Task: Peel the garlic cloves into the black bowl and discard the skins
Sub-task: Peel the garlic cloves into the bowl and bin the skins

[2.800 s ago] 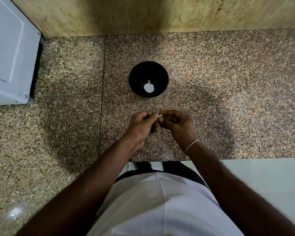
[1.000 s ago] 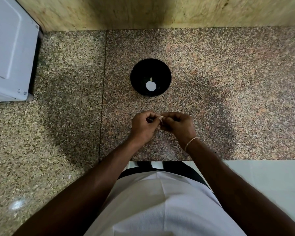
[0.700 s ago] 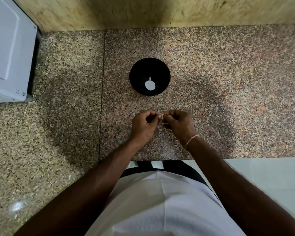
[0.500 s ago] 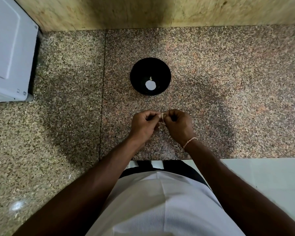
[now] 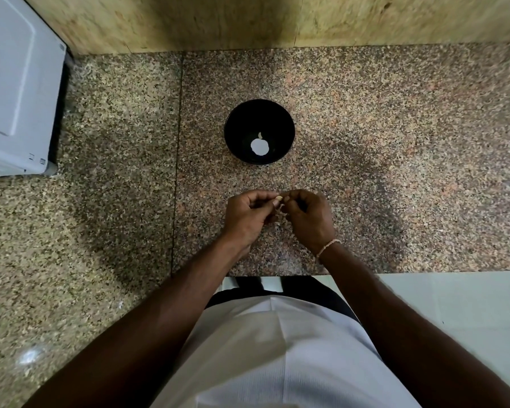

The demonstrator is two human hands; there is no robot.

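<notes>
A black bowl [image 5: 259,113] stands on the speckled granite counter [image 5: 395,136], with a white patch and a small pale piece [image 5: 260,135] at its bottom. In front of the bowl my left hand [image 5: 249,216] and my right hand [image 5: 308,214] meet above the counter. Between their fingertips they pinch a small pale garlic clove [image 5: 278,198]. A thin strip of skin [image 5: 281,208] hangs at the clove, between the two hands. Most of the clove is hidden by the fingers.
A white appliance [image 5: 15,92] stands at the far left of the counter. A yellowish stone wall [image 5: 248,19] runs along the back. The counter's front edge [image 5: 424,271] lies close behind my wrists, with pale floor below it.
The hands have stayed in front of the bowl, working the clove between the fingertips. A strip of skin now shows between them. The bowl has not moved.
</notes>
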